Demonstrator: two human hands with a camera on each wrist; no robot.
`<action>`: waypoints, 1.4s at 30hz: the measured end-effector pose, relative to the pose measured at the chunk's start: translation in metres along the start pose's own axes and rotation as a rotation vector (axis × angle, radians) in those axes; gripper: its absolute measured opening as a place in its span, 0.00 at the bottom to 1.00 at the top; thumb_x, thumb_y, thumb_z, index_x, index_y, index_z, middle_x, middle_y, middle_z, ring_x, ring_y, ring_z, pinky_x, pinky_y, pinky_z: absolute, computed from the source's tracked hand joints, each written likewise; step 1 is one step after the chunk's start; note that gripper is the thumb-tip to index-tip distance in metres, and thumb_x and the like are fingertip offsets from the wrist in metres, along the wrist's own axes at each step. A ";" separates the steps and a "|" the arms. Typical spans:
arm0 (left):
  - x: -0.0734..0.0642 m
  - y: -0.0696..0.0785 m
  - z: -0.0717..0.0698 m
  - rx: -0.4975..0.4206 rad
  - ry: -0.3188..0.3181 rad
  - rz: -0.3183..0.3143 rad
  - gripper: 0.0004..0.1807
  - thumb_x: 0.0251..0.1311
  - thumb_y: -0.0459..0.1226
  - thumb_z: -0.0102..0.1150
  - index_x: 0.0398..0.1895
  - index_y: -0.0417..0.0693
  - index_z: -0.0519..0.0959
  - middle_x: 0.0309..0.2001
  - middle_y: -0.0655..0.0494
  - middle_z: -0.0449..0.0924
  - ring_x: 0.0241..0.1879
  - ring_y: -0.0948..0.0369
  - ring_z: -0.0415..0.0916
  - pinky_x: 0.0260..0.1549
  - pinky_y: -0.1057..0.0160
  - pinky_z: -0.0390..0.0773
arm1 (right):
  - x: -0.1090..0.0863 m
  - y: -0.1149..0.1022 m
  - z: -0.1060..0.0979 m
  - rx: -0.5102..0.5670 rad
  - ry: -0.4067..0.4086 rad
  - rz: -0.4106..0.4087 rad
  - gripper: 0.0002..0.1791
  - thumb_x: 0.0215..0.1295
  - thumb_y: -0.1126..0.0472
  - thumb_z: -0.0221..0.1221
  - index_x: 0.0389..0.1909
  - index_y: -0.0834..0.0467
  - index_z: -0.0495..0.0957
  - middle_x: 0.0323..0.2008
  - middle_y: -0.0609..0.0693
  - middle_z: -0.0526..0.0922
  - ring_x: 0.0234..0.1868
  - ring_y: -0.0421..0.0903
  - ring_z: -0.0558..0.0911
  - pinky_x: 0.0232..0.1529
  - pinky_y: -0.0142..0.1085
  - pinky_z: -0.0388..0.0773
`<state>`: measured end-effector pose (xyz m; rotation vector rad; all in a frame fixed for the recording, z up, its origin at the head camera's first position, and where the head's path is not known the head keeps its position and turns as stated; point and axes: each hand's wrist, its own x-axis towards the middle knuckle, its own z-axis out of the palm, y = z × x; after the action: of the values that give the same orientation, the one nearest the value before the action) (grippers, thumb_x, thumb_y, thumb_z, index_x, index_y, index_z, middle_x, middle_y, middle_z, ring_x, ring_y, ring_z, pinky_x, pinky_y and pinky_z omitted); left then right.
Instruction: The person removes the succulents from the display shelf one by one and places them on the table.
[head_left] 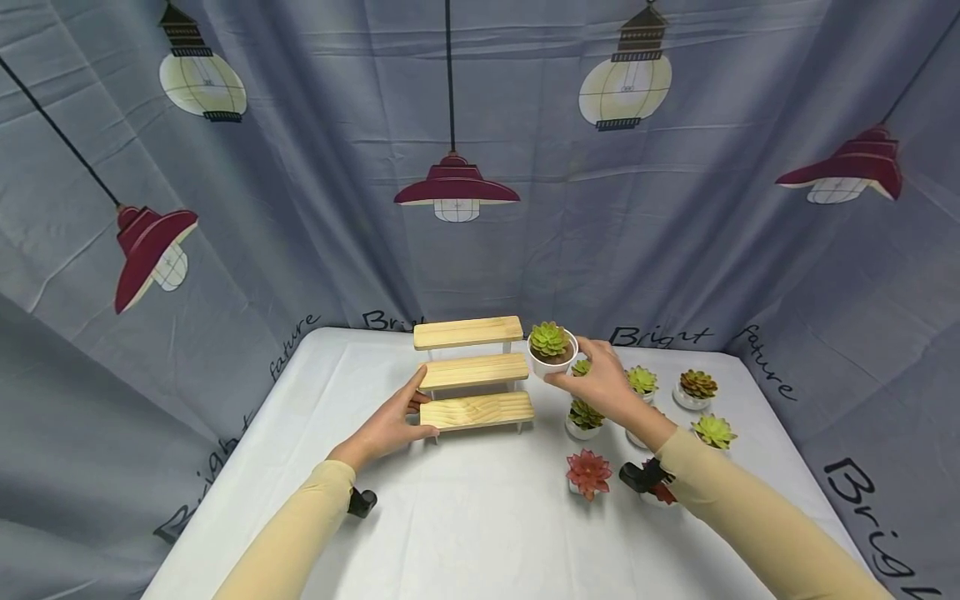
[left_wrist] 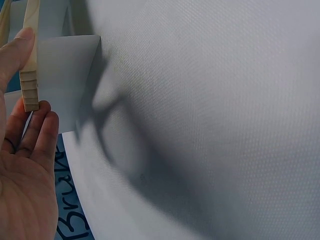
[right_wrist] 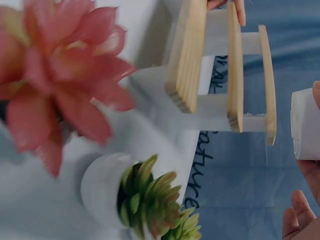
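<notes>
A three-tier stand with pale wooden shelves (head_left: 477, 412) and white supports stands on the white table. At its left end my left hand (head_left: 386, 425) grips the lowest shelf, thumb on the front and fingers around the end, as the left wrist view shows with the shelf end (left_wrist: 30, 90). My right hand (head_left: 606, 382) holds a potted green succulent (head_left: 550, 340) by its white pot, raised beside the stand's right end. In the right wrist view only part of that white pot (right_wrist: 306, 125) shows at the edge.
Right of the stand are several more potted succulents: a red one (head_left: 588, 473) in front, a dark green one (head_left: 585, 415), a brownish one (head_left: 696, 385) and a light green one (head_left: 715, 431). My right forearm hides some of them. A grey-blue curtain (head_left: 465, 267) hangs behind the table.
</notes>
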<state>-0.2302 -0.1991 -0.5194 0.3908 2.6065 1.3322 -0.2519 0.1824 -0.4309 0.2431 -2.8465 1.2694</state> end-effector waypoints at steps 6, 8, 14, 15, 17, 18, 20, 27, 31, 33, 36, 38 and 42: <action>-0.001 -0.001 0.000 0.002 0.001 0.001 0.64 0.57 0.41 0.77 0.83 0.73 0.38 0.64 0.52 0.72 0.63 0.51 0.73 0.64 0.49 0.69 | -0.007 0.013 -0.004 0.001 0.003 0.007 0.51 0.55 0.38 0.73 0.76 0.55 0.66 0.72 0.62 0.62 0.73 0.62 0.59 0.65 0.69 0.60; -0.001 0.000 0.000 0.004 -0.001 0.001 0.64 0.57 0.41 0.77 0.83 0.73 0.37 0.64 0.52 0.72 0.63 0.51 0.73 0.64 0.49 0.70 | -0.009 0.017 -0.005 0.006 0.007 0.003 0.50 0.56 0.38 0.73 0.75 0.55 0.67 0.72 0.62 0.62 0.73 0.62 0.59 0.65 0.69 0.60; -0.001 0.001 0.000 0.003 -0.004 0.009 0.64 0.58 0.41 0.77 0.84 0.71 0.37 0.64 0.51 0.72 0.63 0.52 0.73 0.64 0.50 0.70 | -0.017 0.025 -0.012 0.026 -0.001 0.018 0.51 0.56 0.37 0.73 0.77 0.53 0.64 0.72 0.62 0.62 0.71 0.63 0.61 0.62 0.69 0.62; -0.001 0.002 0.000 0.004 -0.003 0.010 0.64 0.58 0.41 0.77 0.84 0.71 0.37 0.64 0.51 0.72 0.63 0.52 0.73 0.64 0.50 0.70 | -0.019 0.026 -0.013 0.025 -0.002 0.022 0.52 0.56 0.37 0.73 0.77 0.53 0.64 0.72 0.62 0.62 0.71 0.63 0.62 0.62 0.69 0.63; -0.001 0.002 0.000 0.007 -0.002 0.011 0.64 0.58 0.41 0.77 0.84 0.71 0.37 0.64 0.52 0.72 0.63 0.52 0.73 0.64 0.50 0.69 | -0.022 0.029 -0.016 0.024 -0.005 0.035 0.52 0.56 0.37 0.73 0.78 0.53 0.63 0.72 0.62 0.62 0.69 0.63 0.63 0.60 0.68 0.65; -0.001 0.002 0.000 0.009 -0.003 0.010 0.64 0.58 0.41 0.77 0.84 0.71 0.37 0.64 0.52 0.72 0.63 0.53 0.73 0.64 0.50 0.69 | -0.024 0.030 -0.017 0.017 -0.006 0.036 0.53 0.56 0.37 0.73 0.78 0.53 0.63 0.72 0.63 0.62 0.68 0.64 0.64 0.60 0.68 0.66; -0.002 0.002 0.000 0.010 -0.003 0.011 0.64 0.58 0.41 0.77 0.84 0.71 0.37 0.64 0.52 0.71 0.63 0.53 0.72 0.65 0.51 0.69 | -0.027 0.034 -0.020 0.009 -0.005 0.036 0.53 0.56 0.37 0.73 0.78 0.54 0.63 0.72 0.64 0.62 0.68 0.64 0.64 0.60 0.68 0.66; -0.001 0.001 -0.001 -0.001 -0.005 0.021 0.64 0.58 0.40 0.77 0.84 0.70 0.37 0.64 0.52 0.71 0.63 0.54 0.72 0.65 0.51 0.69 | -0.036 0.049 -0.031 -0.026 0.004 0.064 0.56 0.57 0.36 0.72 0.79 0.57 0.59 0.73 0.68 0.58 0.72 0.67 0.59 0.64 0.70 0.59; -0.001 0.000 -0.001 -0.004 -0.007 0.018 0.64 0.58 0.41 0.77 0.84 0.70 0.37 0.64 0.52 0.71 0.63 0.54 0.72 0.65 0.51 0.69 | -0.041 0.056 -0.035 -0.021 0.010 0.086 0.57 0.57 0.35 0.71 0.80 0.57 0.58 0.73 0.69 0.56 0.73 0.68 0.57 0.64 0.70 0.59; -0.001 0.000 -0.001 -0.005 -0.008 0.017 0.64 0.58 0.41 0.77 0.84 0.70 0.37 0.64 0.51 0.71 0.63 0.54 0.72 0.65 0.51 0.69 | -0.044 0.059 -0.037 -0.014 0.017 0.095 0.57 0.57 0.34 0.71 0.80 0.57 0.57 0.73 0.70 0.56 0.72 0.69 0.57 0.63 0.71 0.60; -0.001 0.000 -0.001 -0.005 -0.005 0.024 0.64 0.58 0.41 0.77 0.84 0.68 0.37 0.64 0.49 0.71 0.63 0.53 0.72 0.65 0.50 0.69 | -0.048 0.064 -0.040 -0.010 0.032 0.100 0.57 0.57 0.35 0.72 0.80 0.58 0.57 0.73 0.70 0.57 0.72 0.70 0.58 0.62 0.72 0.60; -0.001 0.001 -0.001 -0.006 -0.003 0.027 0.64 0.58 0.41 0.77 0.84 0.67 0.37 0.64 0.48 0.71 0.63 0.52 0.73 0.64 0.49 0.69 | -0.052 0.067 -0.043 -0.006 0.041 0.102 0.57 0.58 0.37 0.72 0.80 0.60 0.57 0.72 0.70 0.58 0.72 0.70 0.58 0.61 0.72 0.62; -0.001 0.001 -0.001 -0.016 -0.005 0.030 0.64 0.58 0.41 0.77 0.84 0.69 0.37 0.65 0.47 0.71 0.63 0.51 0.72 0.64 0.48 0.69 | -0.060 0.075 -0.050 -0.002 0.050 0.115 0.55 0.59 0.39 0.72 0.79 0.62 0.58 0.72 0.71 0.58 0.72 0.71 0.56 0.60 0.72 0.63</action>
<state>-0.2292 -0.1994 -0.5181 0.4321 2.5936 1.3592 -0.2066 0.2764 -0.4575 0.0472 -2.8566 1.2712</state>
